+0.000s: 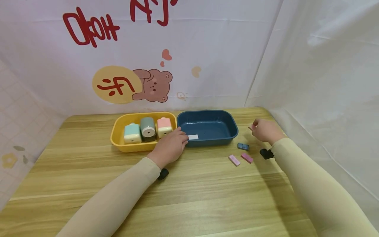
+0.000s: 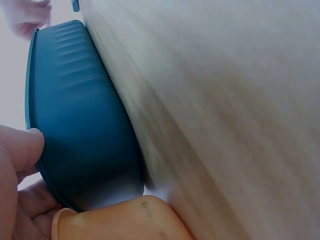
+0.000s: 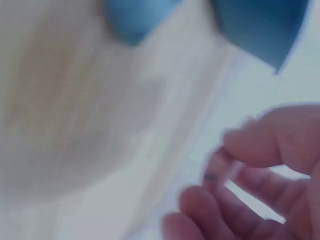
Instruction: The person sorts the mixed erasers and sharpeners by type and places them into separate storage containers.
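My left hand [image 1: 170,146] is at the front left corner of a dark blue plastic tray [image 1: 207,143]. In the left wrist view its thumb [image 2: 34,145] lies on the tray's rim, with the other fingers on the far side. A flat white strip [image 1: 193,137] shows in the tray beside those fingertips. Right of the tray, my right hand [image 1: 266,131] pinches a small pale pink block [image 1: 251,127], like an eraser, between thumb and fingers. In the blurred right wrist view the block is mostly hidden by the fingers [image 3: 250,145].
A yellow tray [image 1: 142,148] adjoins the blue one on the left, holding mint, grey and pink pencil sharpeners [image 1: 164,127]. Near my right hand lie a blue block [image 1: 243,146], a light pink block [image 1: 234,160] and a darker pink block [image 1: 247,157]. White curtains hang behind and right.
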Tool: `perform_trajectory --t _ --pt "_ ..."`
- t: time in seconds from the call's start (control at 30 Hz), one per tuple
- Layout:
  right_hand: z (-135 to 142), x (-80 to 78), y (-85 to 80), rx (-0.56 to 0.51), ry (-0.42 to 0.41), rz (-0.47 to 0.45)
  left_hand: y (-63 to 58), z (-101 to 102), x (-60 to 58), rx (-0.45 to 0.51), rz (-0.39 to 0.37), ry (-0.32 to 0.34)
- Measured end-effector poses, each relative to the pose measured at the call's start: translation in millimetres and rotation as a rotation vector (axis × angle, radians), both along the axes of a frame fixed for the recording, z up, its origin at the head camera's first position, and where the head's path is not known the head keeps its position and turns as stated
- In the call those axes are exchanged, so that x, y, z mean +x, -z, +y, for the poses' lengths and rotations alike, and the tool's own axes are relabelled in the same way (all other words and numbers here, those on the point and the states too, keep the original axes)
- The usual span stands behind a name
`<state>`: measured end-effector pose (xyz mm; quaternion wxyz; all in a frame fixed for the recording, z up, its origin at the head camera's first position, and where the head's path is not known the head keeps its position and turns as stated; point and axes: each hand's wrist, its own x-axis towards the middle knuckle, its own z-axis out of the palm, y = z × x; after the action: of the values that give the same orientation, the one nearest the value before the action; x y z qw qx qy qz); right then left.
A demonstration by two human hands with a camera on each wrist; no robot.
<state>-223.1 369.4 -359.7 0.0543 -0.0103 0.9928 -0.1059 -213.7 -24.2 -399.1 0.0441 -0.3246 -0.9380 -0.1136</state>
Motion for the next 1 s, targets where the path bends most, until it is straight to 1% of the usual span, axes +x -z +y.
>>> perform_trajectory --t 0.1,0.17,0.3,0.57,0.67,0.8,0.87,1.0 --pt "-13 -1.7 -12.3 -0.062 0.039 0.059 -0.3 0 -0.2 0.004 0.0 -0.002" --pt "-25 -3.0 -16.5 -0.098 0.024 0.111 0.0 0 -0.5 0.006 0.001 -0.002" --pt "-48 -6.1 -16.5 -0.13 -0.033 0.161 0.5 0 -1.2 0.009 -0.002 -0.006" --pt "-82 -13.4 -2.0 -0.098 -0.13 0.165 0.2 0 -0.5 0.003 -0.03 -0.024" --pt "-91 -15.7 3.2 -0.084 -0.163 0.161 -0.4 0 0.2 0.005 -0.031 -0.025" --pt "-100 -19.7 12.7 -0.073 -0.184 0.14 -0.6 0 0.5 0.009 -0.031 -0.025" --pt "-102 -21.3 17.3 -0.086 -0.187 0.127 -0.5 1 0.3 0.01 -0.031 -0.023" --pt "-107 -22.6 23.7 -0.16 -0.169 0.091 -0.6 1 0.0 0.006 -0.028 -0.021"
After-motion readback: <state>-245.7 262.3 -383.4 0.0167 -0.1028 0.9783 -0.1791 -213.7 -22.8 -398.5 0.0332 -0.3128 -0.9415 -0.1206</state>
